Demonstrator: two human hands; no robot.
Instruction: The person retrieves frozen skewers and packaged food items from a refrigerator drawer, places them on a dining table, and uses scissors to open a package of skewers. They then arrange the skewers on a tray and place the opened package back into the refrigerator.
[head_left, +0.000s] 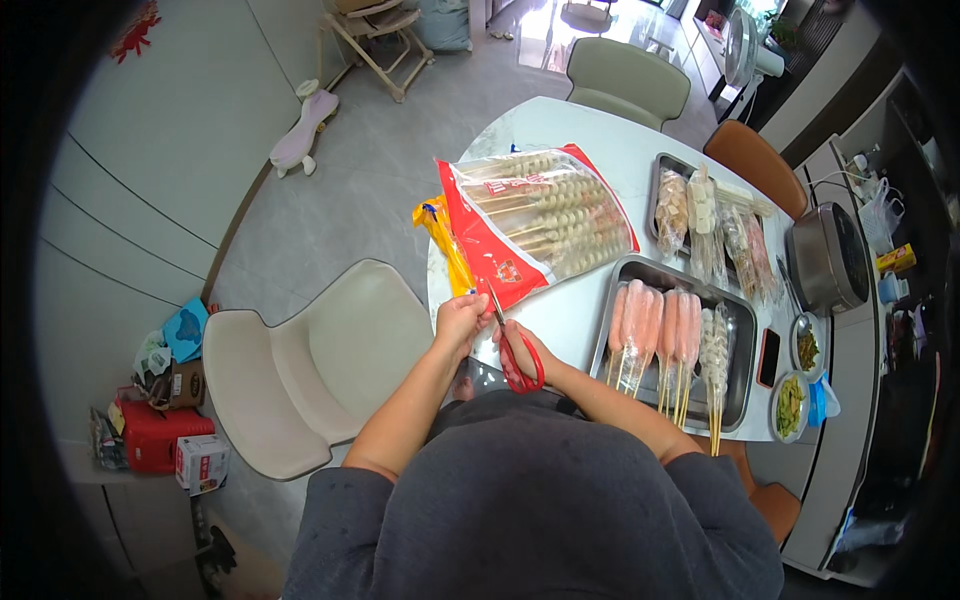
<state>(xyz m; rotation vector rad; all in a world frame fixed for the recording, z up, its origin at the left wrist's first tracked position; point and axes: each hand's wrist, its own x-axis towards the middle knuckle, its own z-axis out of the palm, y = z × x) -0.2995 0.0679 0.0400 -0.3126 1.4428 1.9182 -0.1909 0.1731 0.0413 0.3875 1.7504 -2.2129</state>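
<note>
A large red and clear plastic bag (551, 217) of skewered food lies on the white table. My left hand (461, 322) pinches the bag's near left corner. In my right hand (527, 356) are red-handled scissors (530, 375), their blades reaching up to that corner; whether the blades are apart is too small to tell. A yellow package (446, 244) sticks out from under the bag's left side. To the right, a metal tray (679, 268) holds pink sausage skewers (636, 319) and a wrapped bundle of pale skewers (714, 345). Behind it, a second metal tray (660, 159) holds several wrapped food bundles.
A phone (769, 358) and two plates of food (791, 405) (808, 345) sit at the table's right edge, near a metal-sided appliance (829, 259). A beige chair (367, 337) stands close on my left. Green (630, 79) and brown (757, 165) chairs stand beyond the table.
</note>
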